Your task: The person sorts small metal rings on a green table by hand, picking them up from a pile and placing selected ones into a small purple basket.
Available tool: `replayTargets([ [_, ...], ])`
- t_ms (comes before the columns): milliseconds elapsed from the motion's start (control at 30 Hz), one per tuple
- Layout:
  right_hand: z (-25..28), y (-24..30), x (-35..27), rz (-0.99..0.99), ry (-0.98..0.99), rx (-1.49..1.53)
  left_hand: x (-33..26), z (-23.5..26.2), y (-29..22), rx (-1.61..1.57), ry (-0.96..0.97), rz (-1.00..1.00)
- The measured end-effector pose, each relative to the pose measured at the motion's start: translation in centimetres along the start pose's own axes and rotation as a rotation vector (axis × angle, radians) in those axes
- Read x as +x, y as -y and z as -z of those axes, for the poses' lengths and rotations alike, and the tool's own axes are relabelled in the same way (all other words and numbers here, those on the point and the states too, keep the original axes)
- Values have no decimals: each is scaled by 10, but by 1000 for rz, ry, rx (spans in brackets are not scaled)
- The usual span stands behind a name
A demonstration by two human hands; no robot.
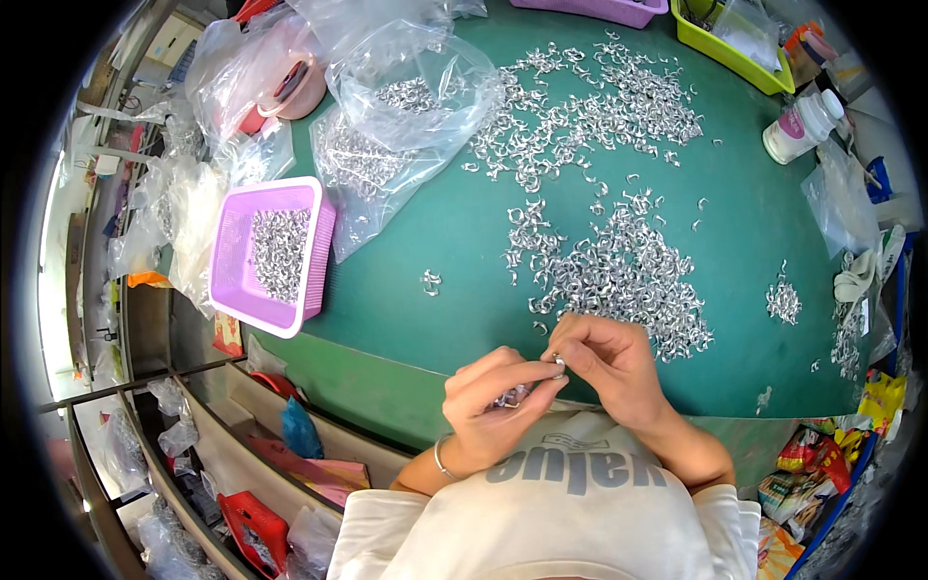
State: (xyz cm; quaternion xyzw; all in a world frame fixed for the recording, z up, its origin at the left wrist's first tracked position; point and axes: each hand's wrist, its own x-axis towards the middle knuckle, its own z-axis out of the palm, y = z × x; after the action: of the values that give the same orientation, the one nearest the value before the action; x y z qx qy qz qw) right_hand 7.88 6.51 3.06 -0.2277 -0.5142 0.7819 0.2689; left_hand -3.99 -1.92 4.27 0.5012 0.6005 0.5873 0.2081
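Observation:
Close to my body, at the table's near edge, my left hand and my right hand meet fingertip to fingertip. Between them is a small shiny curved metal piece, pinched by both. More metal pieces lie in the curled palm of my left hand, partly hidden by its fingers. Just beyond my hands spreads a dense pile of similar silvery, curved pieces. A second, looser spread of them lies farther off. A few loose pieces rest to the left on the green tabletop.
On the left stands a purple basket with metal pieces inside. Beside it lies an open clear plastic bag of pieces. A small heap is at right, a white bottle behind it. A yellow-green tray sits at the far right.

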Motion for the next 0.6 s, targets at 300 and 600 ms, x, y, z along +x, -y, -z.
replayTargets([
  [300,1,3,-2,133,-86,-115,-1,-2,-2,-22,-9,44],
  [600,26,-13,11,345,-203,-613,-6,-11,39,-1440,78,932],
])
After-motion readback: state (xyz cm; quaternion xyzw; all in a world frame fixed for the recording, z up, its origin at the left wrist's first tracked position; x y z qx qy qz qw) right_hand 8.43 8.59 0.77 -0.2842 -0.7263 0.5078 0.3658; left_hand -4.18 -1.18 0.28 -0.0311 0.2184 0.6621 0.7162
